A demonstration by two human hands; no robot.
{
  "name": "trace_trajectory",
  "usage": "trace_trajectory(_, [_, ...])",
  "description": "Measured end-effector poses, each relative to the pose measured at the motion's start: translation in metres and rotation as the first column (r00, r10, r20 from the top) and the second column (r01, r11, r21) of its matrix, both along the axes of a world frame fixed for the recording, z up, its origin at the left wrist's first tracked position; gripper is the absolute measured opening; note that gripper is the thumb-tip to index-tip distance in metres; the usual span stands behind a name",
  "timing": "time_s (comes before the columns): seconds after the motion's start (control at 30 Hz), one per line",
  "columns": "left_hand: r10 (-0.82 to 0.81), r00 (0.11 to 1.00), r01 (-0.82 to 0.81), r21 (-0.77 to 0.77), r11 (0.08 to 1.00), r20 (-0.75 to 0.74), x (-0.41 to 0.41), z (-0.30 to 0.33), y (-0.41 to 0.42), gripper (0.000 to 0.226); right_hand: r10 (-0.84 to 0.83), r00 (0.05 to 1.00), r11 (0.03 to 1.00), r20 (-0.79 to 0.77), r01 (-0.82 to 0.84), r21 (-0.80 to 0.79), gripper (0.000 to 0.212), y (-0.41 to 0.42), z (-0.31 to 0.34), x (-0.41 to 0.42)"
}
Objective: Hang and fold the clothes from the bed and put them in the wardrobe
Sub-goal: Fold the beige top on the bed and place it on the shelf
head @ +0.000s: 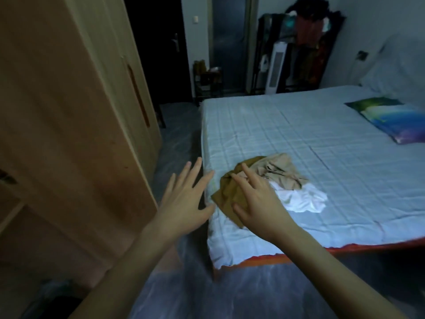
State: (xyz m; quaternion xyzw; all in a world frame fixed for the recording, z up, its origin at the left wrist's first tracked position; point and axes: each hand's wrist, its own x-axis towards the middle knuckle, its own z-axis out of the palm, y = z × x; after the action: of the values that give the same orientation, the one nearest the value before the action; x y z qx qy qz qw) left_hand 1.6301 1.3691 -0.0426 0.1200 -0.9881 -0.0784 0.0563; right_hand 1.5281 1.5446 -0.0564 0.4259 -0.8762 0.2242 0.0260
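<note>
Clothes (266,185), three pieces in one heap, at the bed's (322,139) near-left corner; two hands reaching.

Count: one brown piece (224,194) nearest the left edge, one beige piece (278,170) behind it, one white piece (301,198) to its right, all crumpled and touching. Heap's long axis runs roughly from the left edge toward the bed's middle; which way any single garment points cannot be told. Left hand (186,199): fingers spread and straight, holding nothing, at the bed's left edge beside the brown piece. Right hand (257,203): fingers extended, over the brown piece, gripping nothing; contact unclear. One pillow (388,118) at the far right edge. One wardrobe (76,111) left of the bed, doors closed.
</note>
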Motion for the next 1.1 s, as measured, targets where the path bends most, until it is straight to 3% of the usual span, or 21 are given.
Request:
trace_trajectory(0.33, [-0.185,0.982,0.183,0.046,0.982,0.037,-0.164,-0.024,0.118,0.075,-0.230,0.970,0.971,0.078,0.233,-0.043,0.057,0.154,-0.012,-0.117])
trace_trajectory(0.53, [-0.246,0.968,0.243,0.070,0.968,0.039,-0.230,-0.059,0.168,0.073,-0.309,0.943,0.951,0.127,0.309,0.018,0.061,0.215,-0.031,-0.180])
trace_trajectory(0.77, [-0.235,0.964,0.225,0.090,0.970,0.125,-0.286,-0.100,0.181,0.091,-0.305,0.938,0.952,0.165,0.304,0.036,0.054,0.229,-0.058,-0.237])
trace_trajectory(1.03, [-0.174,0.960,0.137,0.175,0.975,0.220,-0.373,-0.136,0.159,0.075,-0.265,0.937,0.962,0.228,0.242,0.128,0.050,0.200,-0.098,-0.326])
trace_trajectory(1.1, [-0.151,0.985,0.135,0.170,0.976,0.086,-0.399,-0.141,0.158,0.060,-0.247,0.936,0.967,0.252,0.219,0.133,0.050,0.186,-0.104,-0.357])
